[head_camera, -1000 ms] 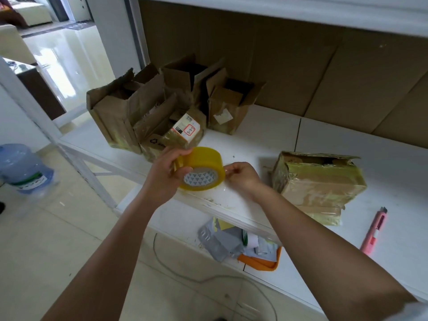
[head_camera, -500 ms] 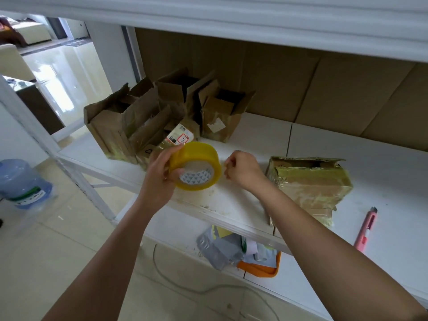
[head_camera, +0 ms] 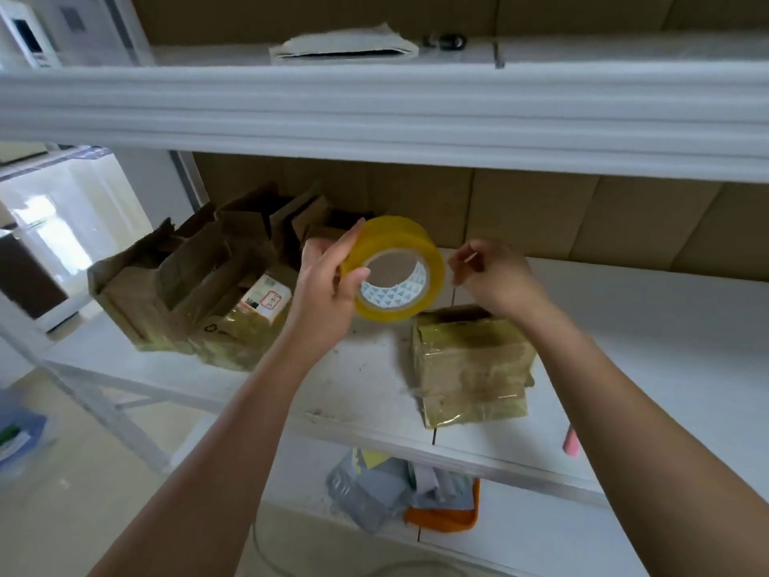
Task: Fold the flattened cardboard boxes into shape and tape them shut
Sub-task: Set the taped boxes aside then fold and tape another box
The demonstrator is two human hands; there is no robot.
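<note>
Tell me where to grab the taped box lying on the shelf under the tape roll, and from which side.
Take the taped box across its left and right side faces, coming from above and the shelf's front edge. It lies flat with its broad face up and bare shelf on both sides. The left hand holds the tape roll, so the right hand seems freer.

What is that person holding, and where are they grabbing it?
The left hand grips the yellow tape roll by its edge, fingers over the outside, thumb on the near rim. The right hand pinches beside the roll, maybe the loose tape end; too unclear to tell.
</note>
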